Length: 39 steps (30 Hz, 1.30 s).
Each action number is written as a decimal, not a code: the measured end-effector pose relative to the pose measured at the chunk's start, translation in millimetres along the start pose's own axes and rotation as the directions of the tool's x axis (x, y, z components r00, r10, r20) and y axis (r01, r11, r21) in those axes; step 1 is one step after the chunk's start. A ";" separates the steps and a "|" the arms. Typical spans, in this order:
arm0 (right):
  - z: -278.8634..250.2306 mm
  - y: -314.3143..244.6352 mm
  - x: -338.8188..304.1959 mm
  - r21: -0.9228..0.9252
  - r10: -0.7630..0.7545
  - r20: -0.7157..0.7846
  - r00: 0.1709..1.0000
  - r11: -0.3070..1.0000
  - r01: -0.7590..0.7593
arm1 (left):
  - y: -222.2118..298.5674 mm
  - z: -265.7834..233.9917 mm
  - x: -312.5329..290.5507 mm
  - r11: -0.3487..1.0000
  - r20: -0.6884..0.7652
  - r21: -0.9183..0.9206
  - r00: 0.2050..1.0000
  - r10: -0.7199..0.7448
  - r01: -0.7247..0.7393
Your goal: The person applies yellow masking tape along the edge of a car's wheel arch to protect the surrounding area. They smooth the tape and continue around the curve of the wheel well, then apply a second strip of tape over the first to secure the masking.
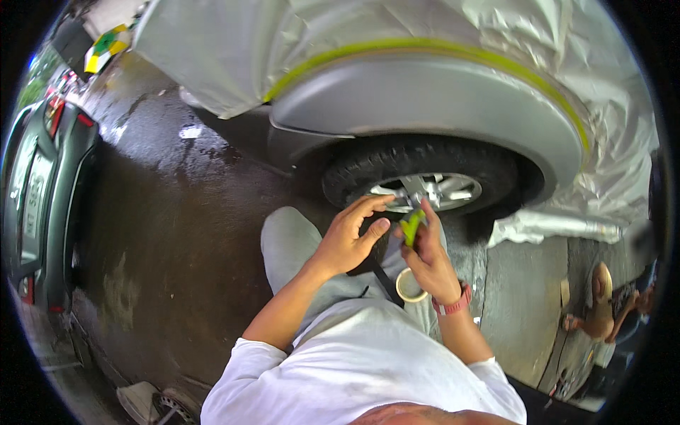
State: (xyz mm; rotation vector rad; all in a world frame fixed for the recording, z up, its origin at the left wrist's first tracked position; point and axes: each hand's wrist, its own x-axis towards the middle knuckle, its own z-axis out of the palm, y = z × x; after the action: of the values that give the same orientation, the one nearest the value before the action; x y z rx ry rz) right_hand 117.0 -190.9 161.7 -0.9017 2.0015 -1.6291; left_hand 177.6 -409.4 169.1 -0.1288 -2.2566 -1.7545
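My right hand (431, 261), a red watch on its wrist, pinches a crumpled strip of yellow-green masking tape (411, 228). My left hand (348, 237) is raised beside it with thumb and fingers apart and nothing in them. Beyond both hands is a grey wheel arch (425, 88) over a black tyre (418, 159) with a silver alloy rim (460, 191). A line of the same yellow-green tape (347, 51) follows the arch's upper edge and borders the silvery plastic sheeting (227, 42). Below my right hand, a cream-coloured ring (409, 285) shows at my lap.
Rolled silvery sheeting (556, 227) extends low at the right of the wheel. A dark green car (53, 191) stands at the far left on the wet, dark floor (170, 248). At the right edge, another person's bare limbs (601, 312) are partly visible. A loose wheel (173, 407) lies at lower left.
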 end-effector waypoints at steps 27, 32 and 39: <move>25.4 -47.5 45.3 -0.042 0.253 0.130 0.959 0.967 -0.250 | 21.4 -63.1 7.5 0.972 -0.432 0.233 0.893 0.129 -0.028; 23.8 -38.7 44.3 -0.003 0.374 0.185 0.909 0.925 -0.380 | 23.5 -71.7 4.9 0.955 -0.421 0.294 0.891 0.171 -0.044; 41.0 -53.3 3.3 -0.567 -0.634 0.213 0.743 0.539 0.623 | 9.4 -107.7 5.6 0.948 -0.697 0.319 0.681 0.223 0.016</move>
State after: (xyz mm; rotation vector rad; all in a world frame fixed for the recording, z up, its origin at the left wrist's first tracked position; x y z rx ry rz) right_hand 154.2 -228.0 203.8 -2.0746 2.4267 -1.2388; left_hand 192.1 -511.1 203.5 0.4297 -1.8088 -1.0763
